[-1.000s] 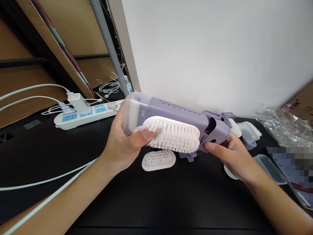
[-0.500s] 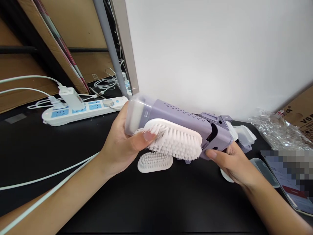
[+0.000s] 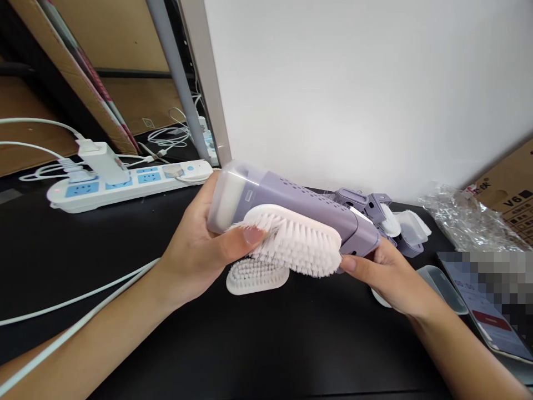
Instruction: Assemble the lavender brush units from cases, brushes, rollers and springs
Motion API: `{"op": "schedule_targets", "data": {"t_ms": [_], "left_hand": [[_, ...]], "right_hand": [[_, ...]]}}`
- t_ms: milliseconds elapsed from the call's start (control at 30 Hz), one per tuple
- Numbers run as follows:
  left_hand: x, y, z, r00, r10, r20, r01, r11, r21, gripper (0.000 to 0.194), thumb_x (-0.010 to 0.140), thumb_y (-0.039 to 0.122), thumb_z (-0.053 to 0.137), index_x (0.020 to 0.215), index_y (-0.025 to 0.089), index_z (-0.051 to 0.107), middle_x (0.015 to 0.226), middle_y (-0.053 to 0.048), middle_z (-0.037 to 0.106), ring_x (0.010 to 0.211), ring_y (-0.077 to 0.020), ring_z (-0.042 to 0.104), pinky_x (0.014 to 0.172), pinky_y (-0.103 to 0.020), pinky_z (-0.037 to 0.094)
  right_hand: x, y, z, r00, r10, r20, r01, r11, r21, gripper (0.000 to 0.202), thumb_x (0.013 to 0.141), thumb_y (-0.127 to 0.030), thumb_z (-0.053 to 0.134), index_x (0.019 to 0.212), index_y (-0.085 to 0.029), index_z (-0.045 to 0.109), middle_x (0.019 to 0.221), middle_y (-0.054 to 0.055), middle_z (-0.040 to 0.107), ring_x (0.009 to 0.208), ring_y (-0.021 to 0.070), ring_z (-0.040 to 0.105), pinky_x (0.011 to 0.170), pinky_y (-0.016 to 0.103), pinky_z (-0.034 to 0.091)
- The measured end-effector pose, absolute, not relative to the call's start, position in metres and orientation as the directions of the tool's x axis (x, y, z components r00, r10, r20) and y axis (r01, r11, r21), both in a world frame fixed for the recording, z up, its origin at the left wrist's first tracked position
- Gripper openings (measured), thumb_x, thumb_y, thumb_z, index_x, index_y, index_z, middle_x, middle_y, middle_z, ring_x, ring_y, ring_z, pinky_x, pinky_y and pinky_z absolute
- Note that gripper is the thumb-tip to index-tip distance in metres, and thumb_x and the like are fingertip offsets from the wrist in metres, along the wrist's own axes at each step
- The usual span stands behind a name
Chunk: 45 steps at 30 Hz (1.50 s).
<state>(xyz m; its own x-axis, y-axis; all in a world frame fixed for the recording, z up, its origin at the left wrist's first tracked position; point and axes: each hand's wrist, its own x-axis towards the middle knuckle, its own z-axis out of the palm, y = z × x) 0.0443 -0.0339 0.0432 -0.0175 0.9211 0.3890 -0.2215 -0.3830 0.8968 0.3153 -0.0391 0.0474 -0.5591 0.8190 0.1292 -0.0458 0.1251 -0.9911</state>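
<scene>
Both left grip (image 3: 197,250) and right grip (image 3: 389,278) clasp a purple container (image 3: 295,194) enclosing something white (image 3: 231,195).

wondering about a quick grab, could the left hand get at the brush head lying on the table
Probably not freely: the left hand grips the purple holder, whose upper brush partly covers it.

Muted-purple casing (image 3: 291,194) dotted with dark holes (image 3: 293,186), all-white scrub brush (image 3: 303,241), white power strip (image 3: 119,195) with light-blue socket panels (image 3: 149,178), plain black tabletop (image 3: 266,344), brown carton (image 3: 506,175) with black print (image 3: 518,198)

End pc (image 3: 363,238) now against body (image 3: 291,194)
</scene>
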Motion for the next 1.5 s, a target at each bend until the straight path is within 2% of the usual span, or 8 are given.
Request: {"op": "schedule_targets", "data": {"t_ms": [167,267,567,733,900,1067,1300,1500], "left_hand": [[0.043,-0.037,0.044,-0.024,0.926,0.378,-0.202,-0.374,0.905,0.075,0.062,0.051,0.098,0.127,0.027,0.069,0.098,-0.006,0.074,0.084,-0.0347,0.079,0.058,-0.039,0.068],[0.042,-0.038,0.045,-0.021,0.922,0.387,-0.185,-0.384,0.905,0.076,0.063,0.050,0.097,0.129,0.028,0.068,0.101,-0.006,0.073,0.087,-0.0350,0.079,0.060,-0.041,0.069],[0.039,-0.035,0.044,0.000,0.929,0.369,-0.143,-0.365,0.920,0.058,0.067,0.047,0.095,0.114,0.025,0.070,0.088,-0.004,0.070,0.072,-0.0246,0.071,0.051,-0.031,0.062],[0.040,-0.031,0.041,0.046,0.918,0.394,-0.189,-0.379,0.906,0.050,0.073,0.047,0.091,0.112,0.025,0.070,0.088,-0.005,0.068,0.074,-0.0241,0.069,0.055,-0.031,0.061],[0.039,-0.030,0.038,0.076,0.930,0.359,-0.204,-0.338,0.919,0.052,0.075,0.047,0.088,0.120,0.027,0.070,0.094,-0.006,0.071,0.080,-0.0288,0.073,0.059,-0.036,0.064],[0.036,-0.031,0.037,0.081,0.934,0.348,-0.205,-0.326,0.923,0.052,0.072,0.049,0.090,0.114,0.025,0.071,0.088,-0.005,0.070,0.076,-0.0256,0.071,0.056,-0.030,0.061],[0.032,-0.032,0.037,0.075,0.934,0.350,-0.159,-0.336,0.928,0.058,0.070,0.049,0.091,0.120,0.026,0.071,0.086,-0.004,0.067,0.080,-0.0292,0.073,0.055,-0.032,0.063],[0.040,-0.035,0.037,0.071,0.938,0.339,-0.202,-0.320,0.926,0.063,0.069,0.049,0.091,0.125,0.029,0.070,0.100,-0.007,0.073,0.085,-0.0321,0.076,0.062,-0.038,0.067]], "right_hand": [[0.312,-0.045,0.057,-0.595,0.794,0.128,-0.084,0.096,-0.992,0.047,0.101,-0.031,0.076,0.146,-0.038,0.068,0.142,0.001,0.075,0.130,0.0218,0.070,0.117,0.041,0.054],[0.312,-0.047,0.057,-0.589,0.797,0.129,-0.079,0.103,-0.992,0.047,0.102,-0.034,0.074,0.148,-0.036,0.067,0.145,0.003,0.073,0.134,0.0225,0.068,0.118,0.041,0.053],[0.315,-0.050,0.058,-0.562,0.815,0.143,-0.015,0.163,-0.987,0.047,0.102,-0.041,0.073,0.148,-0.033,0.066,0.137,0.003,0.075,0.118,0.0184,0.072,0.113,0.037,0.055],[0.307,-0.051,0.053,-0.502,0.846,0.179,-0.012,0.201,-0.980,0.050,0.101,-0.045,0.073,0.147,-0.029,0.066,0.136,0.006,0.076,0.121,0.0229,0.072,0.111,0.040,0.057],[0.300,-0.052,0.040,-0.423,0.873,0.241,-0.068,0.234,-0.970,0.050,0.100,-0.047,0.073,0.144,-0.026,0.064,0.142,0.008,0.073,0.131,0.0254,0.069,0.114,0.041,0.055],[0.303,-0.054,0.034,-0.440,0.869,0.225,-0.112,0.195,-0.974,0.043,0.101,-0.046,0.073,0.139,-0.028,0.063,0.147,0.008,0.070,0.136,0.0255,0.066,0.114,0.040,0.054],[0.311,-0.056,0.039,-0.467,0.862,0.196,-0.034,0.204,-0.978,0.039,0.102,-0.043,0.072,0.137,-0.029,0.064,0.140,0.005,0.071,0.134,0.0251,0.066,0.113,0.038,0.053],[0.312,-0.054,0.041,-0.454,0.859,0.238,0.045,0.289,-0.956,0.042,0.104,-0.047,0.067,0.141,-0.028,0.061,0.142,0.007,0.070,0.136,0.0259,0.063,0.115,0.039,0.052]]}}
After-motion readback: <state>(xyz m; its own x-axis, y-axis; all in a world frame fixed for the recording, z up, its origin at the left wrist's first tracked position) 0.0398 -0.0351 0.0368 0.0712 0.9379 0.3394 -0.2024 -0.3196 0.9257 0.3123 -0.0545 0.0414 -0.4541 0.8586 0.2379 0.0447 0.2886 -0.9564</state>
